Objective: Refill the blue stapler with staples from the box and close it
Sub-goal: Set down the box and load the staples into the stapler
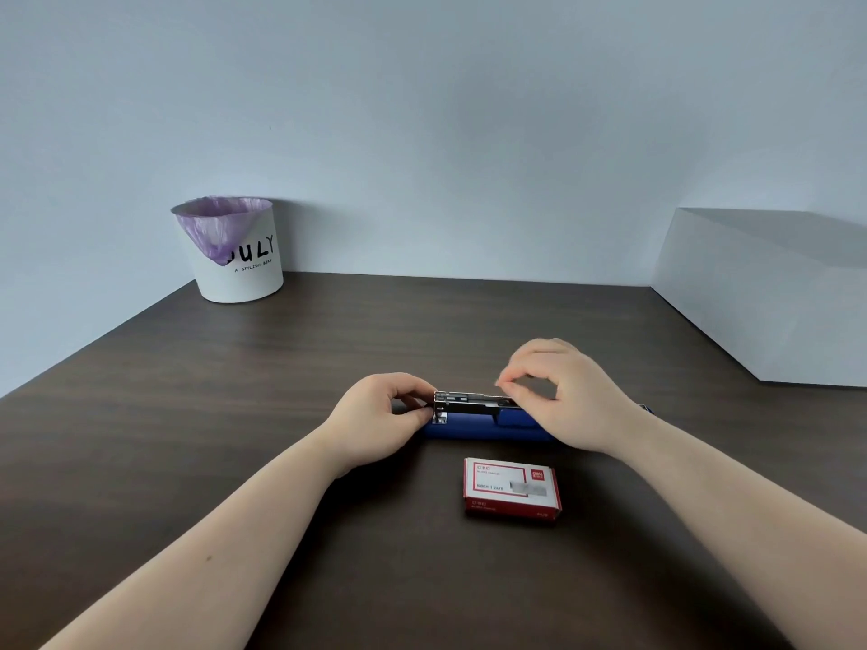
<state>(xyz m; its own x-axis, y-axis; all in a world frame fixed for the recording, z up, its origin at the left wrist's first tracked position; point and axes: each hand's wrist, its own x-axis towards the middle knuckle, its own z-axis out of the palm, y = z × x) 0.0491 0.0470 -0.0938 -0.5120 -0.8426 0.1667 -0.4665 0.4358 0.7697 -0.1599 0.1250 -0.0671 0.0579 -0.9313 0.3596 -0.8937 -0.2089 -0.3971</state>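
The blue stapler (474,426) lies lengthwise across the dark wooden table (234,415), opened up so that its metal staple channel (469,402) is exposed on top. My left hand (380,415) grips the stapler's left end at the metal front. My right hand (558,391) hovers over the channel's right part, thumb and forefinger pinched together; what they pinch is too small to make out. The hand hides the stapler's rear. A red and white staple box (512,487) lies shut on the table just in front of the stapler.
A white bin (239,255) with a purple liner stands at the back left against the wall. A large white box (769,293) sits at the right edge of the table.
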